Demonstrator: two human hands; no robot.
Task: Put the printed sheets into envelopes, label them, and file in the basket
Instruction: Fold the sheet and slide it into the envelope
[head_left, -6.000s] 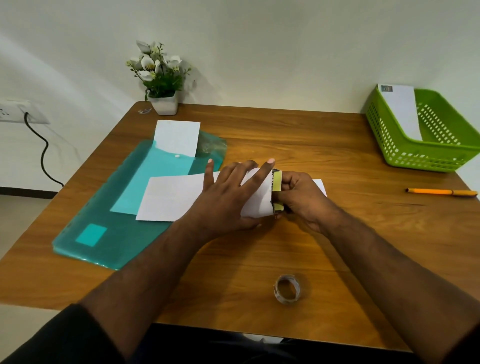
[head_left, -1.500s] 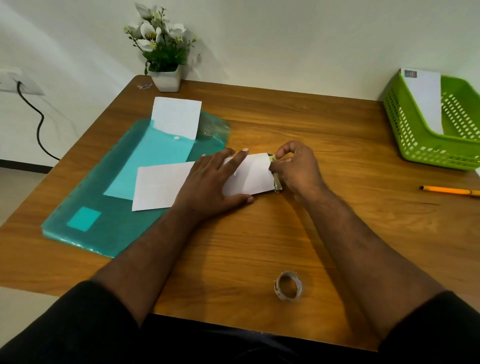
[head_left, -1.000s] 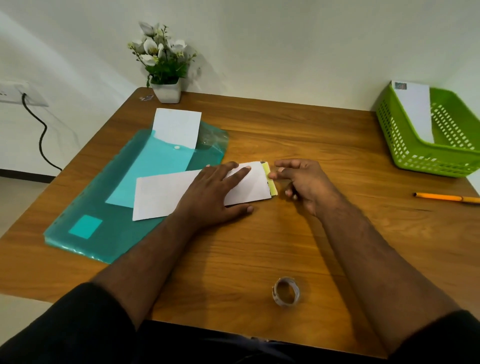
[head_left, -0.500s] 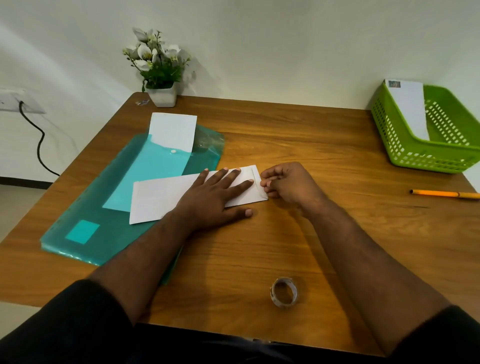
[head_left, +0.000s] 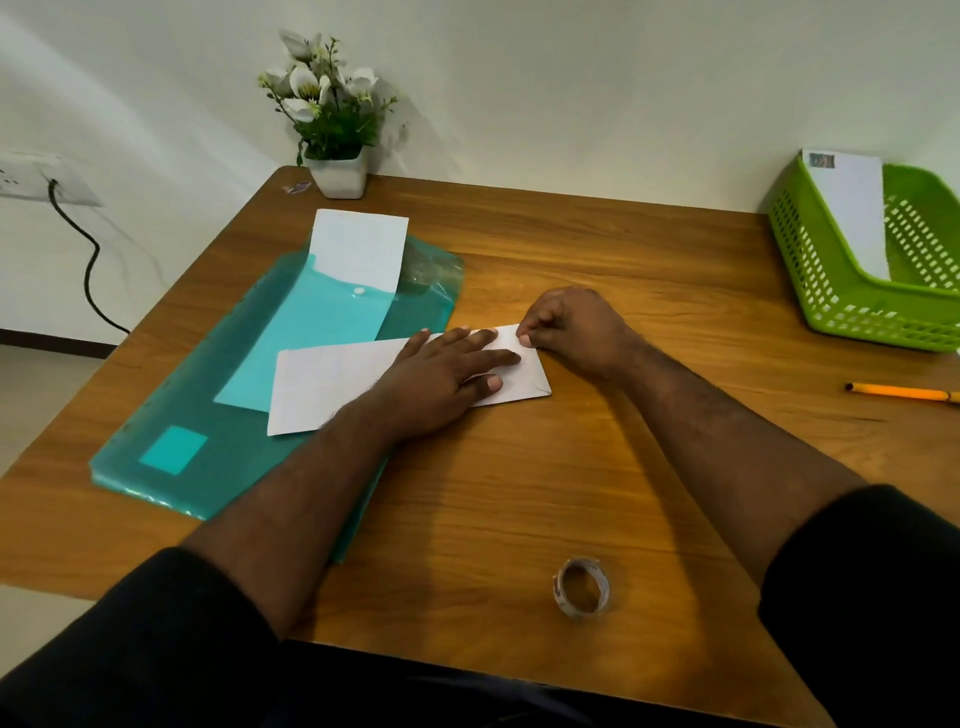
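A white envelope (head_left: 332, 384) lies flat on the wooden table, its left end over a teal plastic folder (head_left: 208, 415). My left hand (head_left: 441, 374) rests palm down on the envelope with straight fingers, holding it flat. My right hand (head_left: 576, 327) sits at the envelope's far right corner with curled fingers, thumb and fingertips pinching the folded flap edge. A second white sheet (head_left: 358, 249) lies on the folder's far end. The green basket (head_left: 852, 306) stands at the back right with one stamped envelope (head_left: 852, 208) leaning inside.
A roll of clear tape (head_left: 582, 587) lies near the table's front edge. An orange pencil (head_left: 904, 392) lies at the right, below the basket. A potted white flower (head_left: 332, 114) stands at the back by the wall.
The envelope's flap with its yellow strip has been folded shut and the strip is hidden. My right hand moved back onto the envelope's right end. My left hand stayed flat.
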